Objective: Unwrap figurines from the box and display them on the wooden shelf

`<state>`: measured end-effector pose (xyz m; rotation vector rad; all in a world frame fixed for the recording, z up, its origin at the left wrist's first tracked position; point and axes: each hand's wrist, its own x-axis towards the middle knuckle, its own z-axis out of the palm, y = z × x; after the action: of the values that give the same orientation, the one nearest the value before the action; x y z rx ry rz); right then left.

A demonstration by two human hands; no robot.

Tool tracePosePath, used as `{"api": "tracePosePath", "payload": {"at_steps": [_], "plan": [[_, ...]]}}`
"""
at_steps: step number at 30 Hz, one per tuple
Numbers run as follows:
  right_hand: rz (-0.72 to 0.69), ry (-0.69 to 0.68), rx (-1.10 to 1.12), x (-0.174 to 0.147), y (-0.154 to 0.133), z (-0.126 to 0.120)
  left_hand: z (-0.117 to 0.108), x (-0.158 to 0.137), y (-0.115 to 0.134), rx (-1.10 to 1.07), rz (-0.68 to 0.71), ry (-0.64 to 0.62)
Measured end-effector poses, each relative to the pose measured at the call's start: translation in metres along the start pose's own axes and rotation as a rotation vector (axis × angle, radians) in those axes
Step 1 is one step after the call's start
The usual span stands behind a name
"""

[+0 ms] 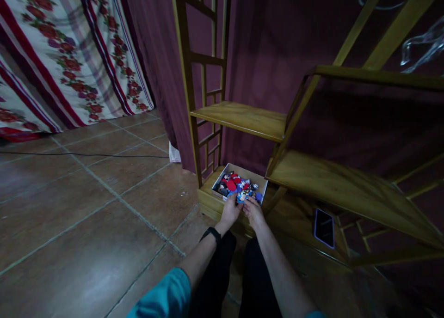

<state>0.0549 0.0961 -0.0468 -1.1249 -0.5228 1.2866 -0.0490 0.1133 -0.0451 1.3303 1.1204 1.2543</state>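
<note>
Two sleeves (166, 291); left hand (231, 210), right hand (253, 211) at figurines (231, 184) in one box (260, 181).

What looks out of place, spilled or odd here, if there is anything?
Nothing looks clearly spilled or broken. The most untidy thing is the dark cable, which lies loose across the open floor. The small toys are jumbled, but they lie inside the box, so this seems less odd.

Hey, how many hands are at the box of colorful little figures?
2: the left hand, below which a black wristband shows, and the right hand, both at the near edge of the box.
</note>
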Motion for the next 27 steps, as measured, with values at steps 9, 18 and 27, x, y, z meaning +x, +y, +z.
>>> {"api": "tracePosePath", "payload": {"at_steps": [9,18,27], "plan": [[0.071,0.005,0.029,0.017,0.002,-0.006,0.002,0.003,-0.005,0.109,0.060,0.002],[0.075,-0.046,0.025,0.018,0.005,-0.006,0.001,0.005,-0.017,0.101,-0.001,0.023],[0.143,0.004,0.057,0.013,0.004,-0.003,0.000,0.000,-0.016,0.211,0.009,0.015]]}}
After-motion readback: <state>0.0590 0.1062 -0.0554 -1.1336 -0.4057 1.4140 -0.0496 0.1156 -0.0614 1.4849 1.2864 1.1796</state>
